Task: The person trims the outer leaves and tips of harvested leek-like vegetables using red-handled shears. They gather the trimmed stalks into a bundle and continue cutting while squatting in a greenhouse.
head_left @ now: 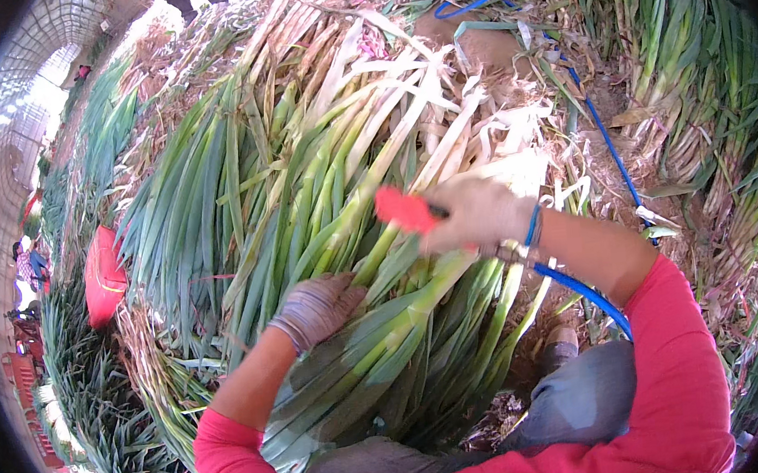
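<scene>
A thick pile of long green onions (pixel 303 198) lies in front of me, with broad green leaves to the left and pale, dry, husky ends to the upper right. My left hand (pixel 318 312), in a light glove, is closed around leaves and stalks at the near side of the pile. Above the stalks, my right hand (pixel 481 214), also gloved, is shut on a red air blow gun (pixel 406 210) with a black part. A blue hose (pixel 587 295) joins it by a metal fitting near my wrist. The gun's tip is blurred.
More green onions (pixel 679 57) are heaped along the right, and dark green ones (pixel 111 422) at the lower left. A red bag-like object (pixel 105 277) stands left of the pile. The hose's far part (pixel 604 131) crosses husk-strewn soil. Other people (pixel 30 264) are in the distance.
</scene>
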Action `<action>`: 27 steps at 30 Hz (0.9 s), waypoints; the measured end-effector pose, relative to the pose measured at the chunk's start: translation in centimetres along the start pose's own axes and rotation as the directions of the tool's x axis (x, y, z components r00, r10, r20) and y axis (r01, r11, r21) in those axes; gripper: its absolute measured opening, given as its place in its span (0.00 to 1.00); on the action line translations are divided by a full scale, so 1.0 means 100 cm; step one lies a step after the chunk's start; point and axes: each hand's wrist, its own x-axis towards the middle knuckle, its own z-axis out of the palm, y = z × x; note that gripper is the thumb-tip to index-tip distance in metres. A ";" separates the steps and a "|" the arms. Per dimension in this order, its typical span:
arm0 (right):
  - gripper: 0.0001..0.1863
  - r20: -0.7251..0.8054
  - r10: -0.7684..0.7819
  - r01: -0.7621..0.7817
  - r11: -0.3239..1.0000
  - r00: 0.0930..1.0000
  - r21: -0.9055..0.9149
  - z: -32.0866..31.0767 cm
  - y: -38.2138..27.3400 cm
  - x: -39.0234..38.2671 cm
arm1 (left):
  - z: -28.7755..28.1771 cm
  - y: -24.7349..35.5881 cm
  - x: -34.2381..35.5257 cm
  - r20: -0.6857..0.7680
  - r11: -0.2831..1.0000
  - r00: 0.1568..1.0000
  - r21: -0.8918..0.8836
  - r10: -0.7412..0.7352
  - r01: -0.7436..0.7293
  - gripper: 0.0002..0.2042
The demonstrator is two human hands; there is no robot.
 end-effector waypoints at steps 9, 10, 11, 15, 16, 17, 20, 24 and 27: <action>0.39 -0.356 -0.107 0.132 0.990 0.928 0.046 0.006 0.036 0.024 | -0.021 -0.076 0.128 -0.587 0.982 0.793 -0.174 -0.165 0.075 0.16; 0.39 -0.347 -0.117 0.124 0.992 0.930 -0.001 0.014 0.036 0.025 | -0.018 -0.071 0.144 -0.501 0.982 0.849 -0.161 -0.168 0.100 0.19; 0.41 -0.287 -0.082 0.086 0.996 0.954 0.002 0.015 0.027 0.022 | -0.019 -0.060 0.149 -0.386 0.972 0.894 -0.049 -0.229 0.228 0.25; 0.38 -0.333 -0.097 0.112 0.993 0.938 0.026 0.019 0.030 0.008 | -0.031 -0.021 0.165 -0.263 0.888 0.892 0.183 -0.368 0.421 0.32; 0.38 -0.322 -0.089 0.107 0.993 0.943 0.039 0.018 0.033 0.008 | -0.039 -0.018 0.164 -0.230 0.899 0.903 0.170 -0.363 0.404 0.33; 0.37 -0.310 -0.083 0.104 0.993 0.947 0.051 0.016 0.037 0.008 | -0.046 -0.018 0.162 -0.197 0.908 0.913 0.157 -0.357 0.389 0.34; 0.36 -0.303 -0.105 0.127 0.990 0.947 0.054 0.020 0.050 0.010 | -0.048 -0.024 0.146 -0.187 0.929 0.910 -0.070 -0.371 0.365 0.35; 0.34 -0.209 -0.003 0.023 0.995 0.978 0.093 0.015 0.048 0.004 | -0.052 -0.024 0.101 -0.283 0.913 0.908 -0.357 -0.309 0.199 0.34; 0.34 -0.252 -0.050 0.072 0.994 0.966 0.078 0.013 0.046 0.007 | -0.080 -0.027 0.071 -0.325 0.835 0.922 -0.550 -0.212 -0.002 0.28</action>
